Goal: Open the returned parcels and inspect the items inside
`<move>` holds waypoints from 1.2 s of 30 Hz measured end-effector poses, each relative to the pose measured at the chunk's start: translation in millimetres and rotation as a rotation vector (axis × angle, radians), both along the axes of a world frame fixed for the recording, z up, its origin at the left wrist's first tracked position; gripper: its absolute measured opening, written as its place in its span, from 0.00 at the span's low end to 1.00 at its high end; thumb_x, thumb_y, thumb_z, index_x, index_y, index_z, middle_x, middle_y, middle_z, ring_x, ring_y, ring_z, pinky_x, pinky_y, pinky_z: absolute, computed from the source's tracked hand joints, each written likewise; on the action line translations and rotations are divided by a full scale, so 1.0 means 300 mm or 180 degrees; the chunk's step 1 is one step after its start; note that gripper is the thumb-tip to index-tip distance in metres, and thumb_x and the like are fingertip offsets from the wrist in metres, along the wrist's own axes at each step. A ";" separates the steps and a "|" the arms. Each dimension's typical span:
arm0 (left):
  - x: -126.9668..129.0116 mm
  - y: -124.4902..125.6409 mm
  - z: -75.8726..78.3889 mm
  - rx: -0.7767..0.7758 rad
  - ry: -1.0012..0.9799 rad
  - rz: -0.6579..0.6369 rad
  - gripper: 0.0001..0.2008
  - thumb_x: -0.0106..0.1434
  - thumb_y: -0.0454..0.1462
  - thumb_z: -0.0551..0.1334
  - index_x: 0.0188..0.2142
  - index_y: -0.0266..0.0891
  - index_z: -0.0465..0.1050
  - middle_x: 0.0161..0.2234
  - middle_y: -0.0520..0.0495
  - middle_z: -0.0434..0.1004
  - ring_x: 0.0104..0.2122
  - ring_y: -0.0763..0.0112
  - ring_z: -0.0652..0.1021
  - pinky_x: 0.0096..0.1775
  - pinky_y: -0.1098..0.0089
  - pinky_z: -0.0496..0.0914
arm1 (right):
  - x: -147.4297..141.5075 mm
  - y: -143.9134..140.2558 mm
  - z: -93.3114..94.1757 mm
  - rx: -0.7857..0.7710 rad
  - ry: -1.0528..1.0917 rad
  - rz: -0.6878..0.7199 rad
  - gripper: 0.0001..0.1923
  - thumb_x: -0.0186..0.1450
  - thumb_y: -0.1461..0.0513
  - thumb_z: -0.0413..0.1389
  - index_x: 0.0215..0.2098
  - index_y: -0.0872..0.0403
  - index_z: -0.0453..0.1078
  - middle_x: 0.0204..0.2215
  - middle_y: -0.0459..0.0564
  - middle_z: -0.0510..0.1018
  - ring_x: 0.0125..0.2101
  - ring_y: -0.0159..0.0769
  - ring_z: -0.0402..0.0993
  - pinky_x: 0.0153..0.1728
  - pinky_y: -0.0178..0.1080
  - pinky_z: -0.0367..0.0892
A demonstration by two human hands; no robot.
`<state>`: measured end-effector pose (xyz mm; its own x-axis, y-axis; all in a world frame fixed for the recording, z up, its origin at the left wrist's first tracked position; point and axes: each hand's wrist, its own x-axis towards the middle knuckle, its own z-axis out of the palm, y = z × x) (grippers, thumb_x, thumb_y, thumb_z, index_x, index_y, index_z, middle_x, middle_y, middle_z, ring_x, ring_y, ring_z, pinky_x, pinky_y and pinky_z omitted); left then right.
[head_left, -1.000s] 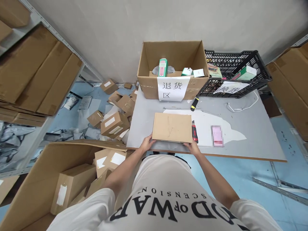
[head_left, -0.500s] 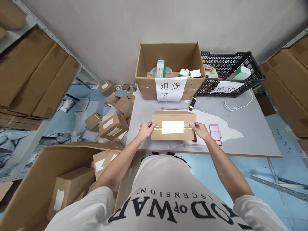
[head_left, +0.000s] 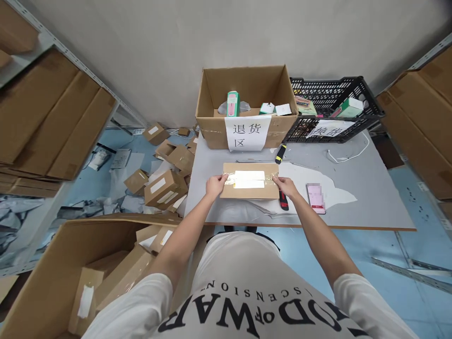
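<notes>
Between my two hands is a brown cardboard box (head_left: 250,192) with a white label and clear tape across its top. My left hand (head_left: 216,185) grips its left end, fingers closed on the edge. At the right end my right hand (head_left: 286,186) pinches the taped edge. The box lies level over the front half of the grey table (head_left: 374,197). Just right of it, partly under my right wrist, is a red and black cutter (head_left: 283,201). A yellow and black cutter (head_left: 281,154) lies behind the box.
A large open carton (head_left: 212,127) with a paper sign stands at the table's back, beside a black crate (head_left: 353,132) holding small boxes. A phone (head_left: 315,197) lies on white paper at right. Opened cartons (head_left: 165,188) litter the floor left; a big carton (head_left: 38,287) of boxes is nearer.
The box has shifted slightly left and tipped flatter, its front side now less visible, and more of the red cutter shows. Both hands stay on its ends. The view has moved slightly.
</notes>
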<state>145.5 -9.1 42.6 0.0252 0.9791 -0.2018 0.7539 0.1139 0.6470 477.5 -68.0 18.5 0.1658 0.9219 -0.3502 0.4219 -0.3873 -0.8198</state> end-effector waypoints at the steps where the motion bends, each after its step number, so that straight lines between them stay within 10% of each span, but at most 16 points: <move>1: 0.003 0.003 -0.001 0.0020 0.0060 0.0011 0.26 0.60 0.56 0.53 0.31 0.40 0.80 0.25 0.46 0.78 0.27 0.65 0.74 0.29 0.71 0.61 | 0.008 -0.005 -0.011 0.0023 0.0041 -0.0037 0.29 0.60 0.41 0.49 0.35 0.57 0.75 0.25 0.51 0.78 0.29 0.38 0.74 0.31 0.37 0.68; 10: 0.011 -0.035 -0.001 0.0159 0.0251 -0.0005 0.27 0.65 0.53 0.48 0.41 0.39 0.79 0.33 0.40 0.80 0.35 0.57 0.78 0.36 0.67 0.65 | 0.070 -0.180 -0.182 -0.0748 -0.1997 0.0098 0.30 0.59 0.52 0.57 0.55 0.56 0.62 0.48 0.63 0.73 0.48 0.51 0.70 0.44 0.46 0.65; 14: 0.007 -0.111 0.003 0.0381 0.0205 -0.0109 0.29 0.66 0.51 0.48 0.58 0.36 0.64 0.51 0.35 0.73 0.49 0.53 0.74 0.47 0.62 0.66 | 0.030 -0.207 -0.237 -0.1087 -0.2180 0.0274 0.34 0.59 0.54 0.57 0.60 0.54 0.54 0.49 0.61 0.71 0.46 0.51 0.72 0.42 0.47 0.66; 18: 0.006 -0.223 -0.001 0.0906 0.0322 -0.0872 0.31 0.66 0.47 0.51 0.64 0.32 0.53 0.65 0.35 0.49 0.64 0.53 0.54 0.60 0.57 0.53 | 0.019 -0.186 -0.251 -0.1195 -0.2350 0.0265 0.28 0.61 0.61 0.52 0.59 0.56 0.54 0.48 0.64 0.70 0.46 0.53 0.72 0.43 0.50 0.65; 22: 0.028 -0.289 -0.008 0.1127 0.0576 -0.1581 0.30 0.66 0.46 0.52 0.64 0.36 0.52 0.66 0.37 0.47 0.66 0.54 0.49 0.63 0.53 0.45 | 0.044 -0.165 -0.237 -0.1039 -0.1985 0.0042 0.28 0.59 0.64 0.51 0.58 0.61 0.56 0.46 0.67 0.69 0.46 0.55 0.70 0.45 0.53 0.65; 30: 0.072 -0.273 -0.029 0.1401 0.1211 -0.1998 0.29 0.67 0.45 0.50 0.64 0.33 0.51 0.65 0.35 0.50 0.65 0.54 0.49 0.62 0.52 0.49 | 0.134 -0.184 -0.061 0.0132 0.0148 -0.0743 0.28 0.62 0.57 0.44 0.60 0.51 0.51 0.36 0.47 0.71 0.27 0.31 0.70 0.30 0.40 0.74; 36: 0.080 -0.275 -0.049 0.1533 0.1278 -0.1922 0.30 0.66 0.45 0.50 0.64 0.33 0.52 0.65 0.37 0.50 0.65 0.56 0.51 0.62 0.55 0.50 | 0.050 -0.089 0.247 0.0835 -0.0457 0.1068 0.29 0.66 0.55 0.46 0.65 0.50 0.49 0.45 0.54 0.74 0.32 0.36 0.74 0.33 0.42 0.73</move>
<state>169.4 -91.5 27.9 0.5834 0.8023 0.1261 0.7787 -0.5967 0.1941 492.4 -94.7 92.5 -0.1276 0.9875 -0.0926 0.6053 0.0036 -0.7960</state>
